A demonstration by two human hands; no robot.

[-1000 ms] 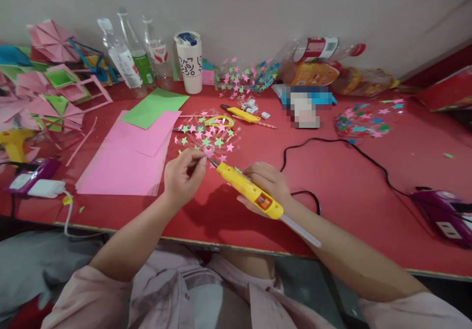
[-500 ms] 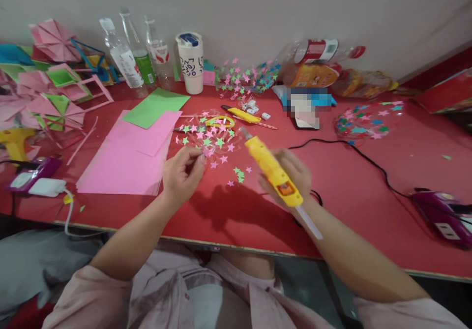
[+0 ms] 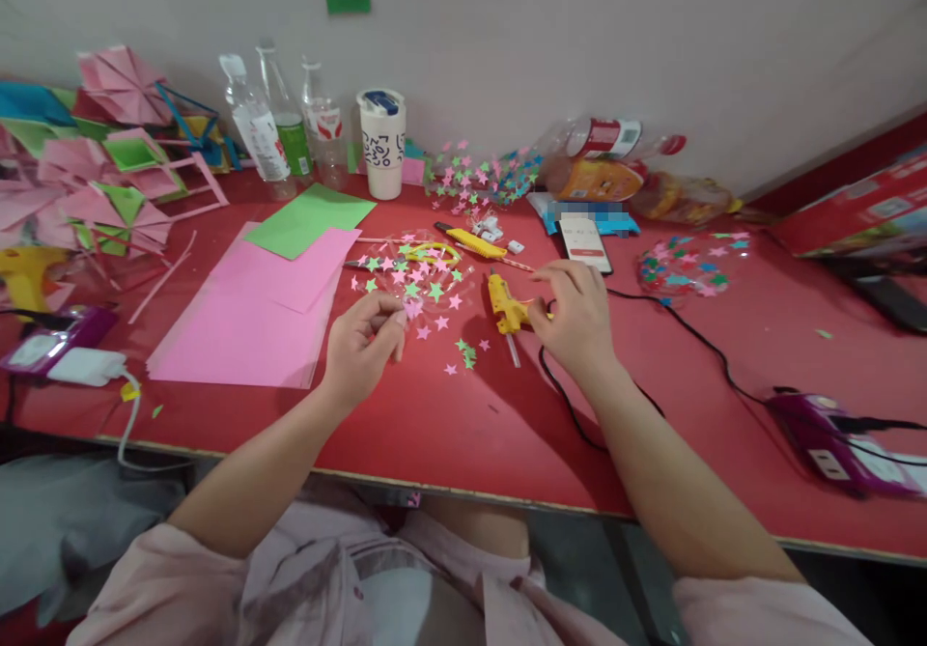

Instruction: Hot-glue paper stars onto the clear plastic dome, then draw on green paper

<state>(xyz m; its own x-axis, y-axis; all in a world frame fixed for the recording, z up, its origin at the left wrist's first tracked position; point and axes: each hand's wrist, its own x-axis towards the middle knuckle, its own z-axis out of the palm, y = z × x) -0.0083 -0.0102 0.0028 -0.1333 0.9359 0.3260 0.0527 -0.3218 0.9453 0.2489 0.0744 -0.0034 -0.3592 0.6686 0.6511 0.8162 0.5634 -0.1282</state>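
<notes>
My left hand (image 3: 364,349) is closed in a pinch over the table, with a small pink paper star (image 3: 413,308) at its fingertips. A yellow hot glue gun (image 3: 507,308) lies on the red table, a clear glue stick sticking out of its back end. Beside the gun's handle, my right hand (image 3: 575,318) has its fingers apart and grips nothing. Ahead of my left hand sits a clear plastic piece covered in pink and green stars (image 3: 411,290). A few loose green stars (image 3: 467,351) lie between my hands.
Pink paper sheets (image 3: 238,327) and a green sheet (image 3: 308,221) lie left. Behind are bottles (image 3: 261,139), a white tumbler (image 3: 383,149) and a yellow cutter (image 3: 474,240). A phone (image 3: 583,240) lies right of centre. The gun's black cord (image 3: 706,351) runs toward a purple power strip (image 3: 826,443).
The glue gun has gone from my right hand down onto the table, and that hand has loosened off it. My left hand stays pinched in nearly the same place. The view has shifted slightly.
</notes>
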